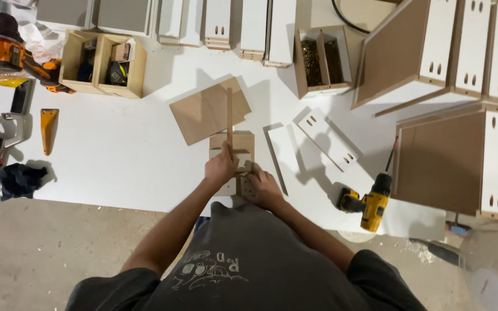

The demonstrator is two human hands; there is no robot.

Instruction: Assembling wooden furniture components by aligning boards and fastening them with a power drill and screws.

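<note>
Standing at a white bench [116, 155], with both hands close together at its near edge. Pinching with the fingers of the left hand [221, 167] the lower end of a thin, narrow wooden strip [230, 112], which runs straight away across a small, pale-brown wooden box piece [240, 143]. Pressing with the right hand [264, 188], fingers curled, against that piece's near end; cannot tell whether gripping or only bracing. Judged as a fitting or lining-up step: holding strip and piece square to one another. Calls next for a steady hold on the strip and for fastening without letting it shift. Just beyond, lying flat, a brown plywood panel [203, 115]; to the right, a yellow and black cordless drill [370, 204], near.
</note>
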